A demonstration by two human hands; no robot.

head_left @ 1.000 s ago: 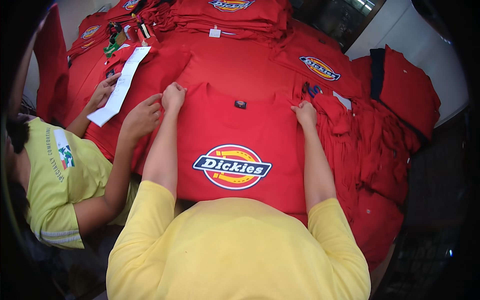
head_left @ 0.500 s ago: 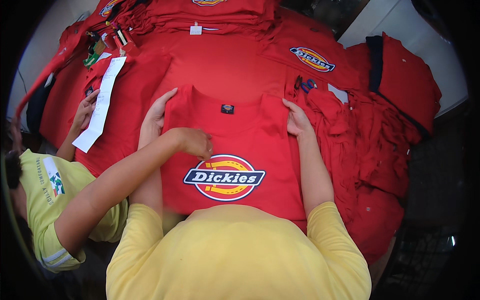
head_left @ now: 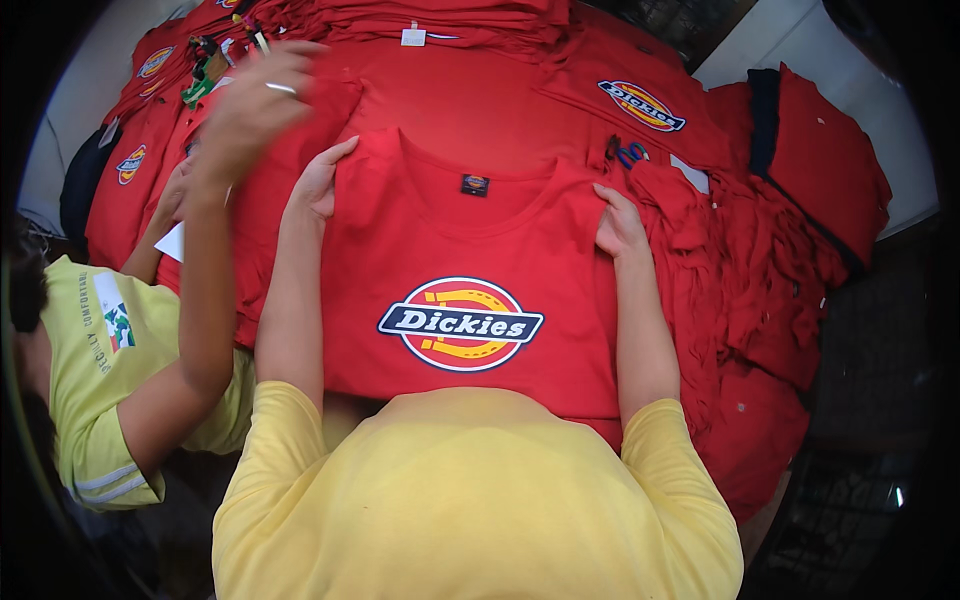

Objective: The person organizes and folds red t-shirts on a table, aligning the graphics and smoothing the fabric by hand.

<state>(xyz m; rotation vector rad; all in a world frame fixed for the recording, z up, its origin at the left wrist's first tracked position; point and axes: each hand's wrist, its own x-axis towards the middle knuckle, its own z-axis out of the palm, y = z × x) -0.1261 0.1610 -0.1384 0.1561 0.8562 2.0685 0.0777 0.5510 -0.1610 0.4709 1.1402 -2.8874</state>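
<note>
A red T-shirt [head_left: 400, 260] with a printed oval badge on its chest is spread in front of me, its neckline at the far end and a small dark label inside the collar. My left hand [head_left: 320, 180] is closed on the shirt's left shoulder edge. On the opposite shoulder edge, my right hand [head_left: 620, 222] grips the cloth between thumb and fingers. The lower part of the shirt disappears beneath my yellow-sleeved body. A co-worker's raised hand [head_left: 250, 115], wearing a ring and blurred by motion, is beyond my left hand, away from the shirt.
Folded red shirts [head_left: 470, 25] are stacked at the back. Crumpled red garments [head_left: 745, 270] heap up on the right, with blue-handled scissors [head_left: 632, 155] near a white paper [head_left: 690, 174]. A co-worker in a lime shirt [head_left: 75, 400] stands close at left, partly covering a white paper strip [head_left: 172, 243].
The co-worker's hand has left the shirt's front and swung up and left, now hiding most of the paper strip. My hands keep their hold; the shirt's collar end is slightly farther away.
</note>
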